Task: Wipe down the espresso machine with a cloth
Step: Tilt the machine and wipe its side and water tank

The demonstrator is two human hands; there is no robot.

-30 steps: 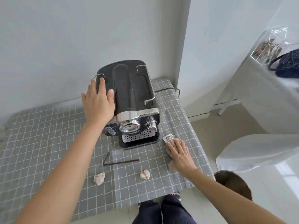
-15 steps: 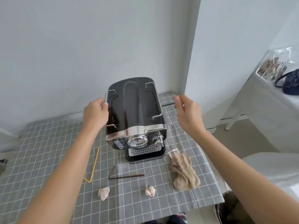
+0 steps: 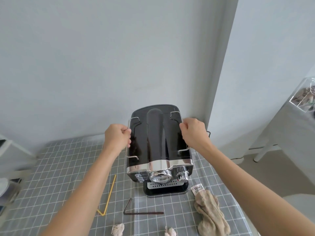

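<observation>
Nearest you, two paper wads (image 3: 117, 229) lie on the checked surface (image 3: 51, 176), below both grips. Cloth (image 3: 210, 213) lies loose, below and right of your right hand, touched by neither. Brown bent stick (image 3: 141, 212) and yellow straw (image 3: 109, 195) lie between. Espresso machine (image 3: 159, 150) stands upright between your grips: left hand (image 3: 117, 137) clenched on the left wire rail, right hand (image 3: 193, 132) clenched on the right rail.

The espresso machine (image 3: 157, 143) looks glossy black plastic with polished chrome trim; the cloth (image 3: 210, 214) seems coarse, matt fabric.
</observation>
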